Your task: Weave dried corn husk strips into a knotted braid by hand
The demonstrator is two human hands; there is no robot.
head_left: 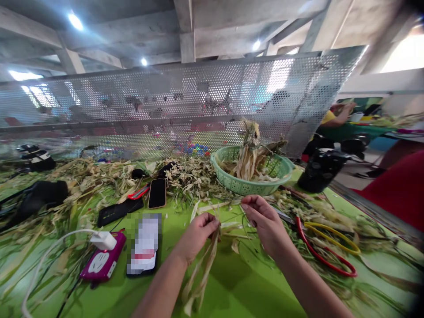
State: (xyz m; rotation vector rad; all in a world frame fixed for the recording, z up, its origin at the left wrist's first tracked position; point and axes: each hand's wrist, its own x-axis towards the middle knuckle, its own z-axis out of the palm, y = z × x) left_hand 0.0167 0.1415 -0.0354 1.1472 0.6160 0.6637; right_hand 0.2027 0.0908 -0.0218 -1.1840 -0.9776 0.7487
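Over the green table (232, 289), I see the left hand (197, 234) pinching the upper end of the dried husk strips (206, 267), which trail down toward me. The right hand (267, 224) is apart, fingers curled, thumb near the index; I can't tell whether it has a fine strand. I judge the husk light, papery, easily split, best held at its gathered top.

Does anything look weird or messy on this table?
Yes. Dry plant scraps are strewn over the green table, up against the basket; it looks spilled, but may be ordinary work mess. The scissors look funny: one red handle, one yellow. The dry strip in the left hand just matches the scraps.
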